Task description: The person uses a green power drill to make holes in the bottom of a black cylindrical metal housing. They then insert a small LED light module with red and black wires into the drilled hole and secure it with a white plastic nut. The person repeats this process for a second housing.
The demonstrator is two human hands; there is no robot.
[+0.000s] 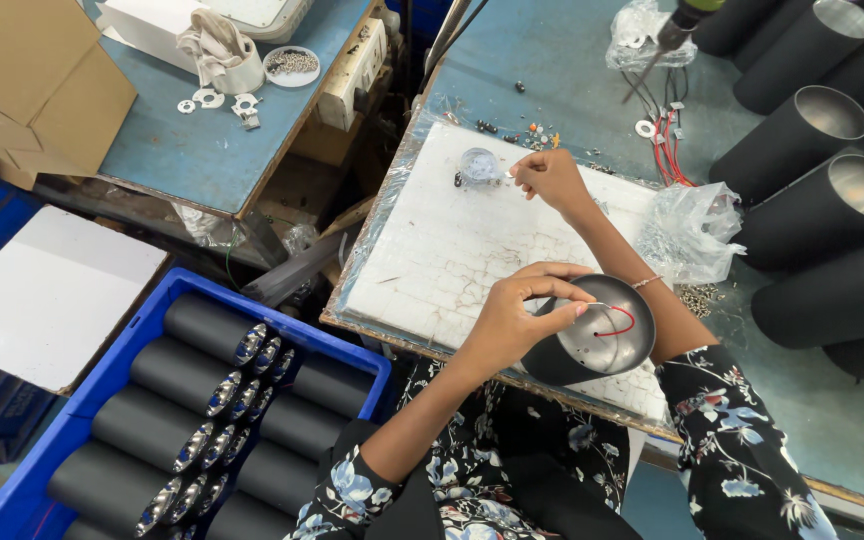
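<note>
Closest to you, your left hand [512, 315] has its fingers pinched on the rim of a black cylinder housing [592, 340]. It's open end up, shiny silver inside with a red wire [620, 322] curling in it, and sits right at the near edge of the white foam pad [452, 250] on the counter [552, 60]. The blue crate [342, 350] of black tubes is just left of your elbow. The pad's middle is bare. Farther out, your right hand [549, 178] has fingertips pinched on something too small to tell, beside a small clear bag [477, 165]. Six more black housings [822, 200] lie along the right.
</note>
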